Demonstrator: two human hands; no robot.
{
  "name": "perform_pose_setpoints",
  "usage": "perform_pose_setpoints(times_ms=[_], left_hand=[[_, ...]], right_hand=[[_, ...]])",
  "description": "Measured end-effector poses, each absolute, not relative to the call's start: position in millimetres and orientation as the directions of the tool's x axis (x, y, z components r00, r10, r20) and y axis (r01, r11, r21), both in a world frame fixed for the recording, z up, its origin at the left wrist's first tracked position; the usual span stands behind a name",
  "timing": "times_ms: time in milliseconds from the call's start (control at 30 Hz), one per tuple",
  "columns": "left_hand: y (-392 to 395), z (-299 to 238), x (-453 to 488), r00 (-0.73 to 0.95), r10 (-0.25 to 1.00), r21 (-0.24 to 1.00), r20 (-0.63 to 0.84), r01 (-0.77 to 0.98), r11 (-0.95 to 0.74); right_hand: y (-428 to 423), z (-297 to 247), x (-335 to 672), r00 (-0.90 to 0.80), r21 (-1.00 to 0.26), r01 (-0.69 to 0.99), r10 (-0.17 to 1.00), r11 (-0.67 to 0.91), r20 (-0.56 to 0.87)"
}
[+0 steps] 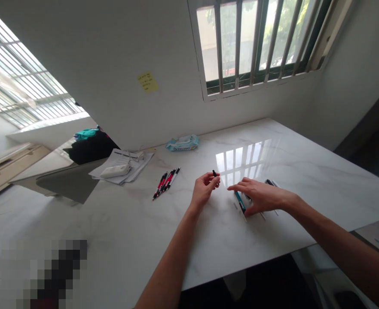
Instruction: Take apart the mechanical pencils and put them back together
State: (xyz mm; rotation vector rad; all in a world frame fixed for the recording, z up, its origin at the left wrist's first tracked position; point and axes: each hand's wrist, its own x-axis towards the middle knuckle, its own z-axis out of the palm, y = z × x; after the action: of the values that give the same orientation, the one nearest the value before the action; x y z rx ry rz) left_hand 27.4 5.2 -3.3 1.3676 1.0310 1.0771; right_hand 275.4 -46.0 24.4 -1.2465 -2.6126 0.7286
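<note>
White marble tabletop point(308, 184) fills the lower view, with a slatted glass skylight point(23, 73) at the far left. Past it, a dark cloth heap point(91, 149) topped with a teal cloth point(86, 134) sits beyond the table's left edge. On the marble, a loose stack of papers point(121, 165) lies under a white pouch point(114, 171), and a yellow sticky note point(148, 82) is stuck to the wall above. Further right, a bundle of red-and-black pens point(166, 183) lies together at a slant, just short of a pale blue wipes packet point(182, 143) near the wall. The left hand point(204, 189) is raised off the marble, its thumb and fingertips pinching a small black piece point(214, 173). The right hand point(260, 196) has its fingers spread and reaches over a group of slim teal-and-white pens point(240, 201) lying on the marble, though whether the fingers touch them is hard to tell. A dark-tipped pen point(269, 182) shows beyond those fingers, below a barred window point(257, 43).
</note>
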Motion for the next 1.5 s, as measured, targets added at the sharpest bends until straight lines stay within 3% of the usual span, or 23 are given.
perform_pose_setpoints(times_ms=[100, 300, 433, 633, 767, 933, 1067, 1167, 1367, 1500], left_hand=[[2, -5, 30, 0.227, 0.972, 0.998, 0.055, 0.014, -0.06], [-8, -7, 39, 0.338, 0.941, 1.0, -0.018, 0.008, 0.017], [-11, -5, 40, 0.392, 0.919, 0.996, -0.049, -0.048, 0.074], [-11, -8, 38, 0.493, 0.869, 0.998, -0.044, -0.024, 0.064], [-7, -9, 37, 0.434, 0.901, 0.999, -0.024, -0.028, 0.04], [-2, -8, 33, 0.284, 0.959, 0.996, 0.003, -0.086, 0.022], [-1, -7, 32, 0.267, 0.964, 0.993, 0.001, -0.113, 0.03], [-2, -6, 32, 0.275, 0.961, 0.995, 0.026, -0.102, 0.002], [-5, -6, 36, 0.357, 0.928, 0.994, 0.107, -0.045, -0.097], [-5, -10, 38, 0.407, 0.908, 0.994, 0.101, -0.011, -0.105]], right_hand=[[-51, 23, 273, -0.626, -0.446, 0.693, 0.779, 0.566, 0.017], [-58, 27, 257, -0.54, -0.378, 0.63, 0.732, 0.679, 0.416], [-62, 21, 246, -0.503, -0.39, 0.598, 0.707, 0.7, 0.498], [-65, 12, 244, -0.475, -0.437, 0.576, 0.718, 0.69, 0.508], [-73, 7, 252, -0.351, -0.479, 0.66, 0.801, 0.579, 0.484], [-87, -4, 260, -0.418, -0.431, 0.749, 0.864, 0.503, 0.282], [-93, -11, 255, -0.44, -0.442, 0.758, 0.876, 0.48, 0.197], [-93, -7, 250, -0.417, -0.492, 0.735, 0.884, 0.466, 0.214], [-84, 16, 251, -0.244, -0.72, 0.596, 0.934, 0.356, 0.261], [-70, 32, 256, -0.183, -0.705, 0.599, 0.922, 0.379, 0.34]])
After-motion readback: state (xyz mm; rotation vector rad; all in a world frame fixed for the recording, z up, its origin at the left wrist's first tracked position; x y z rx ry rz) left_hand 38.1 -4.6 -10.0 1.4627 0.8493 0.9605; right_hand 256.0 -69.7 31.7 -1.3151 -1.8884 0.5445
